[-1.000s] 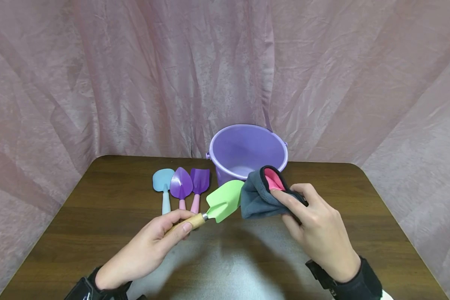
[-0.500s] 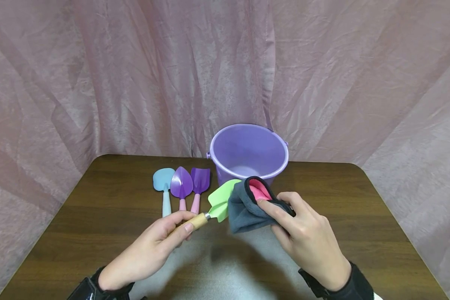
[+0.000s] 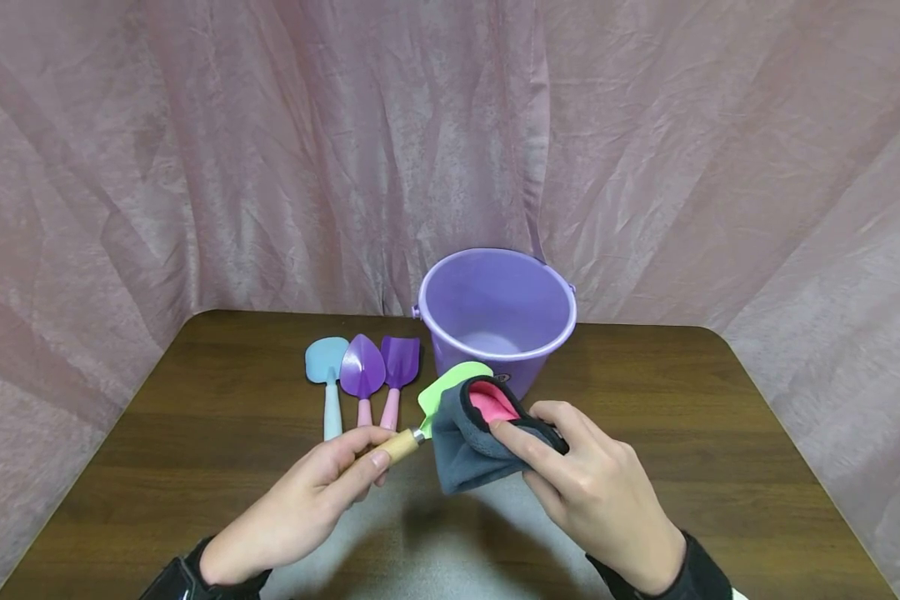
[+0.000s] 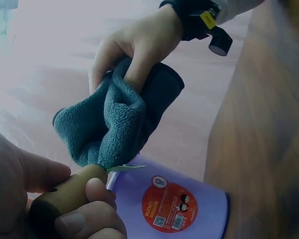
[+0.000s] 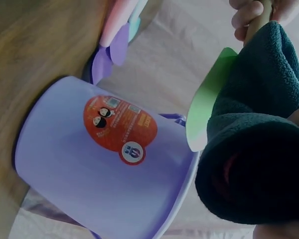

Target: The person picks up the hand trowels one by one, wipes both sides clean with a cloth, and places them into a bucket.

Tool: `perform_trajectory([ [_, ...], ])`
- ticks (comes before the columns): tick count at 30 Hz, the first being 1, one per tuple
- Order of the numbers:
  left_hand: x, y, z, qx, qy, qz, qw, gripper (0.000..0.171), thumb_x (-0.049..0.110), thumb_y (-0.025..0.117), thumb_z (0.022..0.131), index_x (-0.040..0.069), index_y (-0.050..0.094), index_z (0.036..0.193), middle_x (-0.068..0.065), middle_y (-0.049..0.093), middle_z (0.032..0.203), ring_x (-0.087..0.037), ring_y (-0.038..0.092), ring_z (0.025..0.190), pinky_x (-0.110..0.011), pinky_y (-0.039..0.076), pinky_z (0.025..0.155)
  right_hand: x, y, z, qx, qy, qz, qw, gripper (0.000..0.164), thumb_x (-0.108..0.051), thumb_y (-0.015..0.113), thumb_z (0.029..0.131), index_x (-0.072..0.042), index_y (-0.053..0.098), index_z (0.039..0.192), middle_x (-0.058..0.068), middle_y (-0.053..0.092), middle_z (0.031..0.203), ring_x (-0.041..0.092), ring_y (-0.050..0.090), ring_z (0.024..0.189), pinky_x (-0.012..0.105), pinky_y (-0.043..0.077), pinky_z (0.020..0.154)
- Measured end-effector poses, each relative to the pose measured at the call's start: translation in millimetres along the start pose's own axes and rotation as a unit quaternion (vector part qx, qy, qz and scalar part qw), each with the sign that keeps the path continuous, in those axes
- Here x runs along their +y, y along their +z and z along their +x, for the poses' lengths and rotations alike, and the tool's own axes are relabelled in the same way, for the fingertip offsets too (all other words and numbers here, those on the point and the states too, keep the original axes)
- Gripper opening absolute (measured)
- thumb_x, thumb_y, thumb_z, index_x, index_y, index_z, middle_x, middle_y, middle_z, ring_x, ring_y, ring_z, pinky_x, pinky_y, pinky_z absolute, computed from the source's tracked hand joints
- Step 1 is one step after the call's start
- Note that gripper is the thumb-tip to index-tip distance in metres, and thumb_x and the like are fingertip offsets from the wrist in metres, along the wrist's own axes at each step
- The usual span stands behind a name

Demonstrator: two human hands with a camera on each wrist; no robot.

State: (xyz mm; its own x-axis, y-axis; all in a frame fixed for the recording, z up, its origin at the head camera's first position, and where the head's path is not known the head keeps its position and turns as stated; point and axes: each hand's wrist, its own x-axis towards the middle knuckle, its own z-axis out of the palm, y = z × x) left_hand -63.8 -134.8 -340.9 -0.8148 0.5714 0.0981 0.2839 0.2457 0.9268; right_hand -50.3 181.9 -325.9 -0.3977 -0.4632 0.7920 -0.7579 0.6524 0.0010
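With twelve o'clock as the table's far edge in the head view, we see the left hand (image 3: 311, 492) grasping the wooden handle of a trowel (image 3: 401, 447), thumb along the top and fingers curled beneath. The trowel is raised over the middle of the table (image 3: 195, 400), its green blade running up from the handle between one and two o'clock. The right hand (image 3: 607, 483) lies between three and four o'clock of a grey-blue cloth (image 3: 461, 454), fingers pinching its dark-edged fold, where a pink inside shows. The cloth hides part of the blade; we cannot tell how firmly it presses. At twelve o'clock from the cloth stands an upright purple bucket (image 3: 527, 375), bearing an orange sticker (image 5: 117, 127). At ten o'clock three small shovels lie side by side: a light blue shovel (image 3: 326, 360), a pointed purple shovel (image 3: 362, 367) and a square-ended purple shovel (image 3: 400, 362). A pink curtain (image 3: 345, 167) hangs behind.
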Motion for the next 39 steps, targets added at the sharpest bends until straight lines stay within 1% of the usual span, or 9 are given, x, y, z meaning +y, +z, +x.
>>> perform_trajectory([
  [2,-0.8,-0.8,0.3,-0.001,0.004,-0.01,0.9999,0.023,0.017,0.048,0.115,0.011,0.066,0.127,-0.002,0.056,0.087,-0.007,0.043,0.063,-0.03,0.038,0.051,-1,0,2,0.006,-0.016,0.0,1.0,0.035,-0.013,0.046,0.107,-0.015,0.079,0.12,0.013,0.066,0.105,0.024,0.065,0.082,0.029,0.049,0.045],
  [4,-1.8,-2.0,1.0,-0.004,0.007,-0.025,0.9997,0.023,0.015,0.048,0.115,0.008,0.066,0.127,-0.003,0.056,0.087,-0.006,0.042,0.063,-0.029,0.037,0.05,-1,1,5,0.014,-0.036,-0.002,0.999,0.036,-0.01,0.047,0.107,-0.015,0.08,0.12,0.012,0.066,0.104,0.024,0.064,0.081,0.029,0.051,0.048],
  [6,-2.8,-4.1,1.4,-0.012,0.007,-0.05,0.9987,0.023,0.014,0.047,0.115,0.005,0.065,0.127,-0.005,0.055,0.087,-0.005,0.04,0.063,-0.029,0.035,0.049,-1,1,7,0.017,-0.054,-0.004,0.998,0.035,-0.009,0.049,0.107,-0.014,0.08,0.12,0.012,0.067,0.104,0.023,0.063,0.079,0.028,0.052,0.052],
  [11,-4.2,-10.7,2.5,-0.039,-0.006,-0.107,0.9934,0.025,0.014,0.045,0.115,-0.001,0.063,0.125,-0.007,0.051,0.085,-0.007,0.034,0.061,-0.03,0.026,0.047,3,-1,10,0.018,-0.084,-0.003,0.996,0.03,-0.011,0.053,0.11,-0.014,0.081,0.117,0.012,0.068,0.103,0.022,0.06,0.075,0.027,0.052,0.057],
  [14,-4.5,-14.7,3.4,-0.049,-0.015,-0.127,0.9906,0.026,0.015,0.045,0.115,-0.002,0.063,0.123,-0.006,0.05,0.085,-0.009,0.032,0.06,-0.03,0.025,0.047,6,-3,11,0.02,-0.091,-0.004,0.996,0.029,-0.012,0.053,0.111,-0.014,0.081,0.116,0.013,0.068,0.103,0.023,0.06,0.075,0.029,0.052,0.058],
  [19,-5.8,-19.9,4.1,-0.052,-0.016,-0.136,0.9893,0.029,0.015,0.044,0.115,-0.001,0.065,0.128,-0.008,0.051,0.088,-0.01,0.032,0.06,-0.028,0.027,0.048,13,-8,10,0.019,-0.078,-0.013,0.997,0.03,-0.01,0.052,0.111,-0.014,0.081,0.116,0.013,0.068,0.103,0.024,0.06,0.076,0.032,0.052,0.058],
  [26,-7.4,-23.2,3.6,-0.051,-0.012,-0.133,0.9897,0.031,0.014,0.043,0.115,-0.002,0.065,0.132,-0.009,0.052,0.09,-0.007,0.034,0.062,-0.026,0.028,0.048,25,-11,6,0.024,-0.049,-0.041,0.998,0.033,-0.011,0.05,0.11,-0.016,0.081,0.118,0.015,0.068,0.104,0.028,0.063,0.08,0.038,0.055,0.059],
  [32,-7.3,-24.0,2.8,-0.048,-0.017,-0.129,0.9903,0.029,0.015,0.044,0.116,0.0,0.066,0.125,-0.007,0.052,0.088,-0.007,0.033,0.061,-0.028,0.029,0.049,35,-12,-1,0.017,-0.027,-0.054,0.998,0.039,-0.007,0.046,0.104,-0.018,0.081,0.118,0.016,0.068,0.105,0.029,0.065,0.083,0.042,0.055,0.057],
  [39,-8.1,-24.7,2.3,-0.043,-0.014,-0.129,0.9906,0.03,0.014,0.044,0.115,0.0,0.066,0.13,-0.008,0.053,0.089,-0.009,0.035,0.062,-0.025,0.031,0.049,42,-14,-5,0.003,-0.001,-0.067,0.998,0.041,-0.009,0.046,0.101,-0.019,0.08,0.121,0.016,0.067,0.107,0.029,0.065,0.084,0.044,0.053,0.052],
])
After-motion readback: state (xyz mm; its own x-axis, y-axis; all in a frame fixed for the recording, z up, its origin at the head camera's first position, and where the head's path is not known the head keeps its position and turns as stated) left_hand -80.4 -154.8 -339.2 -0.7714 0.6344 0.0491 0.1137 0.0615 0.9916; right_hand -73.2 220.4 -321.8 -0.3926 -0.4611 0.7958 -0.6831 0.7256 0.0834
